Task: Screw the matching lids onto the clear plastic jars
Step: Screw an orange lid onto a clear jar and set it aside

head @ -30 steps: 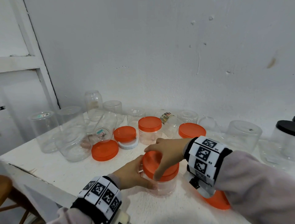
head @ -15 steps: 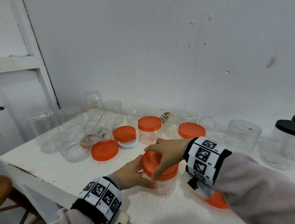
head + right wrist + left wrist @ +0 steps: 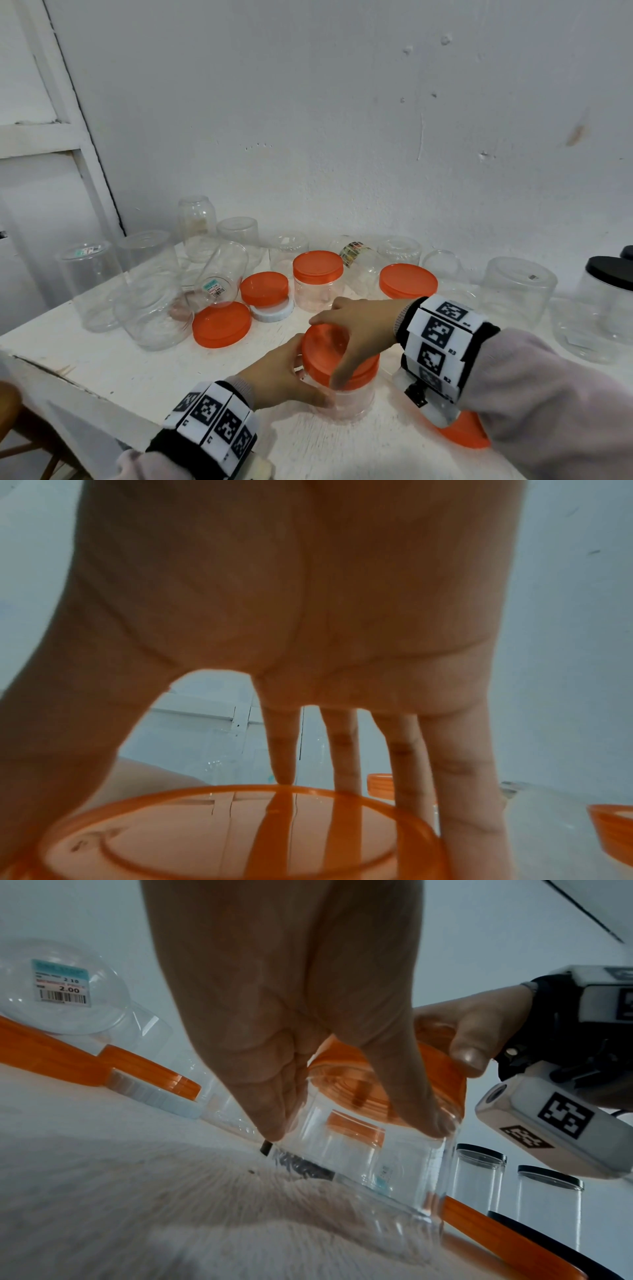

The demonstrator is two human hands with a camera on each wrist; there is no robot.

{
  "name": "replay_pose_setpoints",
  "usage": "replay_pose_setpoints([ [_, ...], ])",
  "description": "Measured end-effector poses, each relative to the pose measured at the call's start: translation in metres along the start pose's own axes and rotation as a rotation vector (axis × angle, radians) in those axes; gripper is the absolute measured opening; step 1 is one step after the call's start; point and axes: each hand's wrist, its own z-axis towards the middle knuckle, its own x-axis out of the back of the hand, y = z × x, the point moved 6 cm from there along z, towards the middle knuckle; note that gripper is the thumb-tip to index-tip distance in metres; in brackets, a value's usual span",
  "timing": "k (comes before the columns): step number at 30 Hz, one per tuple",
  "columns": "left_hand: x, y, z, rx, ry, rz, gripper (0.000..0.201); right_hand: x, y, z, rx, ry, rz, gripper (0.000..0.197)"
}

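Note:
A short clear plastic jar point(image 3: 352, 399) point(image 3: 387, 1175) stands near the table's front edge with an orange lid point(image 3: 329, 349) point(image 3: 441, 1066) point(image 3: 219, 834) on its mouth. My left hand point(image 3: 281, 373) point(image 3: 308, 1031) grips the jar's wall, thumb in front and fingers behind. From above, my right hand point(image 3: 356, 329) point(image 3: 308, 642) grips the lid, with its thumb on the near rim and its fingers over the far rim. Whether the lid sits fully down cannot be told.
Several lidless clear jars point(image 3: 150, 298) stand along the wall. A small jar with an orange lid point(image 3: 318, 279) stands behind my hands. Loose orange lids point(image 3: 221, 323) point(image 3: 407, 281) point(image 3: 469, 431) and a white lid point(image 3: 272, 311) lie around. Black-lidded jars point(image 3: 609, 308) stand far right.
None; both hands stay on the jar and its lid in nearly the same grip.

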Motion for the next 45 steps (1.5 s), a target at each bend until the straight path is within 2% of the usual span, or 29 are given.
replay_pose_setpoints([
  [4,0.0007,0.0,0.0006,0.009,-0.005,0.003,0.091,-0.0034,0.0025,0.0009,-0.055,0.047,-0.005,0.108],
  [7,0.0008,-0.0004,0.0008,0.009,0.0,0.0,0.089,-0.0043,0.0007,-0.0011,-0.027,0.012,-0.012,0.11],
  [12,-0.0002,-0.0016,0.0001,0.013,-0.001,-0.018,0.084,0.0001,-0.0003,-0.0041,0.027,0.003,0.001,0.1],
  [18,0.0011,0.0001,-0.0016,0.003,0.006,-0.005,0.09,-0.0049,0.003,-0.0023,-0.088,0.097,-0.015,0.107],
  [22,0.001,0.0007,-0.0009,0.006,0.003,-0.006,0.089,-0.0027,-0.0007,-0.0067,0.008,0.009,-0.011,0.11],
  [25,0.0003,0.0006,-0.0004,0.005,-0.001,-0.013,0.089,0.0,-0.0008,-0.0057,0.038,0.022,-0.008,0.106],
  [33,0.0014,0.0009,-0.0014,0.003,0.001,0.011,0.092,-0.0054,0.0043,0.0005,-0.092,0.107,-0.018,0.11],
  [38,0.0012,0.0001,0.0005,0.003,0.001,0.005,0.091,-0.0013,-0.0004,-0.0046,0.031,0.015,-0.006,0.104],
  [45,0.0011,-0.002,0.0016,0.005,0.001,-0.006,0.088,-0.0022,0.0023,-0.0018,0.022,0.064,-0.021,0.104],
])
